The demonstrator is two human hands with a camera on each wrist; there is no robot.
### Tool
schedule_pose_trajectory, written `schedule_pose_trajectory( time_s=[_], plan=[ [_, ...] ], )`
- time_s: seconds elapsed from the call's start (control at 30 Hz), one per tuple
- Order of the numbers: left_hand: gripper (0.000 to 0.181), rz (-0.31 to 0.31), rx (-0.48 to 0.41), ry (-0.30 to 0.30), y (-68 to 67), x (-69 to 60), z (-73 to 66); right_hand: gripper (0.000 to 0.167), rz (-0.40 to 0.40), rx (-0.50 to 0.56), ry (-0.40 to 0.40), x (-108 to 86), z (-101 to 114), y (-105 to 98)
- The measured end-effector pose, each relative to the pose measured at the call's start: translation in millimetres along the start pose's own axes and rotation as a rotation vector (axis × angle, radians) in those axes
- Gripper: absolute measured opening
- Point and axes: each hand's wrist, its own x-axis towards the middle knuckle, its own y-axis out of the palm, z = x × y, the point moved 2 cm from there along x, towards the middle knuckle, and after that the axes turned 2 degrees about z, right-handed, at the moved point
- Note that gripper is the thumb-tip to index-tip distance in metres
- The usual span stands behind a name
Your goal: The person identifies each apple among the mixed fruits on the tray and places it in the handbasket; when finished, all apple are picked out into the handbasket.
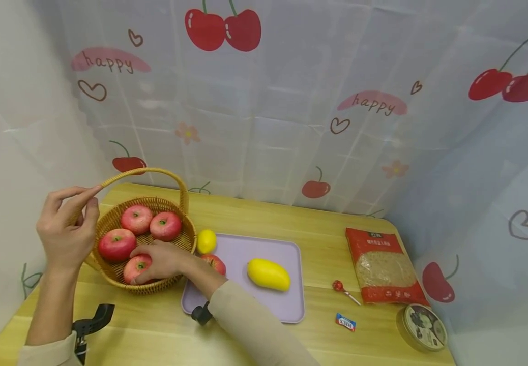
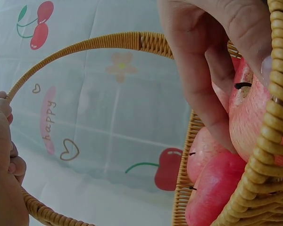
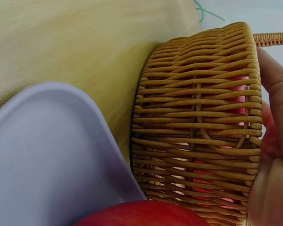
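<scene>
The wicker basket [image 1: 145,290] stands at the table's left with red apples in it. My left hand [image 1: 64,229] holds its arched handle [image 1: 156,170] on the left side; the left wrist view shows the fingers curled round it. Inside the basket my right hand [image 1: 165,260] grips the front apple [image 1: 134,269], thumb and fingers on either side. Three other apples lie behind: one at left [image 1: 117,245], one at the back [image 1: 137,219], one at right [image 1: 166,225]. In the right wrist view the basket's side [image 3: 193,117] partly hides the fruit.
A lilac tray [image 1: 241,241] right of the basket bears a yellow mango [image 1: 268,274], a lemon [image 1: 206,241] and an apple [image 1: 215,263] partly behind my forearm. Farther right are a lollipop [image 1: 338,285], small wrapped candy [image 1: 346,322], red packet [image 1: 385,267] and round tin [image 1: 424,327].
</scene>
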Motion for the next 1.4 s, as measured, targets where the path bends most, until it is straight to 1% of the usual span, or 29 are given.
schedule_pose_trajectory(
  time_s=[0.1, 0.23, 0.33, 0.47, 0.57, 0.83, 1.13, 1.37, 1.4],
  plan=[
    [0.018, 0.000, 0.008, -0.004, -1.0, -0.3, 0.2, 0.060, 0.007, -0.008, -0.002, 0.2, 0.9, 1.0],
    [0.018, -0.001, 0.006, -0.004, -0.8, -0.5, -0.2, 0.060, 0.006, 0.009, -0.008, -0.4, 0.0, 1.3],
    [0.018, 0.004, 0.001, 0.002, 0.4, -0.9, -0.9, 0.059, -0.002, 0.056, -0.025, -1.1, -3.3, 0.2],
    [0.018, 0.011, -0.005, 0.008, 1.8, -1.3, -1.7, 0.055, -0.033, 0.146, -0.036, -2.4, -9.2, -3.2],
    [0.019, 0.004, -0.001, 0.008, 1.9, -1.2, -2.0, 0.053, -0.046, 0.174, -0.039, -2.5, -11.5, -5.3],
    [0.018, -0.003, 0.006, 0.002, 1.5, 0.1, -2.7, 0.054, -0.043, 0.143, -0.034, -0.5, -10.6, -7.7],
    [0.018, 0.000, 0.007, 0.000, 1.4, 0.0, -2.1, 0.052, -0.102, 0.136, -0.024, 1.0, -9.4, -7.6],
    [0.018, -0.002, 0.009, 0.000, 1.4, 0.0, -2.4, 0.043, -0.130, 0.367, 0.054, -0.6, -8.8, -3.9],
    [0.018, -0.002, 0.012, 0.001, 1.5, 0.0, -2.4, 0.043, -0.135, 0.369, 0.055, -0.8, -8.7, -3.8]
  ],
)
